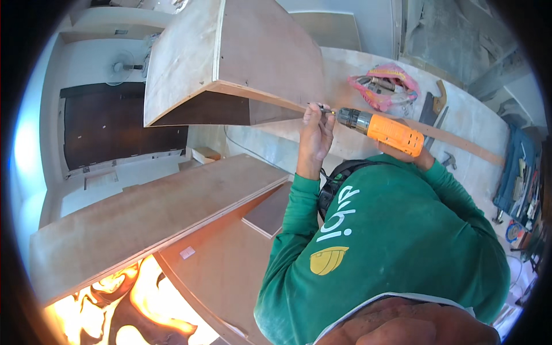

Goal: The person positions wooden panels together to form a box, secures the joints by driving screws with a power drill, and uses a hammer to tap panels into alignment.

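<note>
An orange cordless drill (395, 135) with a dark chuck lies level, its front pointing left toward the plywood box (267, 52). My right hand (424, 158) is closed round the drill's handle, mostly hidden behind its body. Directly ahead of the chuck, my left hand (317, 133) is raised with its fingers pinched. Between its fingertips is a thin dark screw (325, 110), in line with the drill's bit. The left fingertips are next to the box's lower right corner; whether they touch it I cannot tell. The box is open on its near side.
A pink bag of tools (386, 86) sits on the pale worktop, with a handsaw (439, 100), a wooden strip (460, 141) and a hammer (450, 161). At the far right is a blue tool bag (509, 178). A long plywood cabinet (144, 201) stands at lower left.
</note>
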